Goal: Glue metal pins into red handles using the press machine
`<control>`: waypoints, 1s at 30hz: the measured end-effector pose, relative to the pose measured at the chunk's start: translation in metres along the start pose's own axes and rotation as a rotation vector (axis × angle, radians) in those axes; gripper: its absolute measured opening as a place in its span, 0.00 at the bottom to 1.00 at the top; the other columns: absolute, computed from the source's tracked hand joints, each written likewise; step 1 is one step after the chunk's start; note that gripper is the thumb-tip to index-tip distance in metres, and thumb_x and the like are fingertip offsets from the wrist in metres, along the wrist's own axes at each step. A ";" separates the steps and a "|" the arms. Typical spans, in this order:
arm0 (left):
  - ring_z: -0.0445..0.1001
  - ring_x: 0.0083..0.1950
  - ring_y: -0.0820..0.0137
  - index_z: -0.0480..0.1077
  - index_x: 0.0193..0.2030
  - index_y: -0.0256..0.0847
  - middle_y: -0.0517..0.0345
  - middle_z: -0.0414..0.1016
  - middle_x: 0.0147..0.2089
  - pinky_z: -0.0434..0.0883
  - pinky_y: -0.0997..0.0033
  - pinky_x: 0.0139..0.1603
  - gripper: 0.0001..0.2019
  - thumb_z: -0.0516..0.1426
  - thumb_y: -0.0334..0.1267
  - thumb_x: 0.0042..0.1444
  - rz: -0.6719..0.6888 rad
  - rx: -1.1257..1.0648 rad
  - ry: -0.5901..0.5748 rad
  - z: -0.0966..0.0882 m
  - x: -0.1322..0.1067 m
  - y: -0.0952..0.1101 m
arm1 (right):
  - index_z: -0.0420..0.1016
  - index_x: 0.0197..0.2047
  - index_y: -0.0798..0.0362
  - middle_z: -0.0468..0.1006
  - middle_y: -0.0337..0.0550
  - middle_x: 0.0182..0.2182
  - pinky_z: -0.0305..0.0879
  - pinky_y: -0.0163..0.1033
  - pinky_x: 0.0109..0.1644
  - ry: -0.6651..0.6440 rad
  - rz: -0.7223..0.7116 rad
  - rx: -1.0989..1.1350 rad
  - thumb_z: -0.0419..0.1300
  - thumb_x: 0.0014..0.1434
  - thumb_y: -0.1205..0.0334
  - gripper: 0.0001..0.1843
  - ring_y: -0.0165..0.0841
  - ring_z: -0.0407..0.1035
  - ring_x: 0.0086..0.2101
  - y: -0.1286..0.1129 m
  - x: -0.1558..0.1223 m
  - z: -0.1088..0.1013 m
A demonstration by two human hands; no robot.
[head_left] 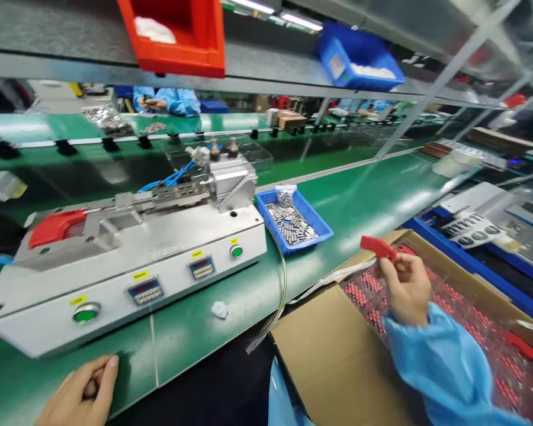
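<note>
My right hand (405, 285), in a blue sleeve, pinches a red plastic part (377, 247) between thumb and fingers above an open cardboard box (337, 349). Bagged parts in red and black (448, 296) fill that box. Near the bench's front edge, my left hand (82, 393) rests with curled fingers and nothing visible in them. Beyond it stands a grey metal machine (160, 248) with green buttons and small displays. Another red plastic part (57, 228) lies in the machine's left end.
A blue tray (311, 239) of small metal pins sits right of the machine. A crumpled white scrap (219, 309) and a clear tube (281, 296) lie on the green bench. Overhead, a shelf carries a red bin (182, 62) and a blue bin (359, 56). A co-worker's blue sleeves (182, 102) show behind.
</note>
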State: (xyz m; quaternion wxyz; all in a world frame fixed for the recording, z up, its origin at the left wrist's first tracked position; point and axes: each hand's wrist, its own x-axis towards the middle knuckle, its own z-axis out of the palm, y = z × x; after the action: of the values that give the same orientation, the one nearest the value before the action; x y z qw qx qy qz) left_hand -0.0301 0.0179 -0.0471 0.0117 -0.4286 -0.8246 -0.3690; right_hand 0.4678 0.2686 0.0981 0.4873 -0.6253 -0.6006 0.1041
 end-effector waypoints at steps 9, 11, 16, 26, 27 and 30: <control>0.79 0.38 0.66 0.77 0.57 0.42 0.52 0.82 0.42 0.76 0.69 0.42 0.18 0.55 0.51 0.73 0.427 -0.496 -0.441 -0.030 -0.004 0.084 | 0.80 0.52 0.44 0.83 0.39 0.31 0.75 0.39 0.33 -1.014 -0.635 0.401 0.63 0.70 0.62 0.09 0.34 0.77 0.28 -0.115 -0.153 0.081; 0.79 0.40 0.64 0.74 0.60 0.41 0.49 0.82 0.44 0.76 0.67 0.42 0.19 0.56 0.52 0.73 0.539 -0.550 -0.549 -0.028 -0.003 0.099 | 0.80 0.51 0.45 0.84 0.39 0.33 0.75 0.39 0.34 -0.995 -0.564 0.506 0.63 0.71 0.62 0.07 0.34 0.77 0.29 -0.126 -0.176 0.107; 0.77 0.40 0.66 0.78 0.50 0.39 0.50 0.80 0.41 0.74 0.67 0.43 0.10 0.57 0.41 0.73 0.415 -0.600 -0.577 -0.016 0.010 0.094 | 0.80 0.47 0.46 0.81 0.43 0.34 0.77 0.45 0.42 -0.668 -0.342 0.556 0.67 0.67 0.59 0.06 0.38 0.77 0.35 -0.124 -0.201 0.147; 0.72 0.33 0.70 0.77 0.45 0.39 0.58 0.76 0.34 0.70 0.72 0.35 0.11 0.62 0.45 0.65 -0.149 -0.755 -0.430 0.023 0.025 0.067 | 0.78 0.52 0.49 0.79 0.50 0.51 0.73 0.53 0.57 -0.614 -0.064 0.361 0.67 0.63 0.50 0.18 0.44 0.74 0.52 -0.099 -0.198 0.203; 0.71 0.32 0.70 0.77 0.45 0.40 0.58 0.76 0.33 0.71 0.71 0.35 0.11 0.62 0.45 0.64 -0.140 -0.747 -0.431 0.022 0.026 0.067 | 0.78 0.50 0.49 0.80 0.50 0.50 0.73 0.54 0.58 -0.620 -0.062 0.355 0.66 0.63 0.50 0.16 0.44 0.75 0.52 -0.101 -0.199 0.206; 0.70 0.32 0.70 0.76 0.45 0.40 0.58 0.74 0.32 0.71 0.70 0.35 0.12 0.62 0.47 0.64 -0.107 -0.744 -0.463 0.019 0.030 0.064 | 0.77 0.47 0.49 0.82 0.48 0.47 0.72 0.56 0.58 -0.616 0.008 0.414 0.65 0.65 0.48 0.15 0.45 0.78 0.49 -0.107 -0.202 0.212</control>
State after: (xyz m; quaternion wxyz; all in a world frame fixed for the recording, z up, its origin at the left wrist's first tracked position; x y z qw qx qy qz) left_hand 0.0023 0.0731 -0.0126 -0.3476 -0.4318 -0.6374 -0.5353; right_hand 0.1949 0.1780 -0.0223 0.3995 -0.4554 -0.6828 0.4084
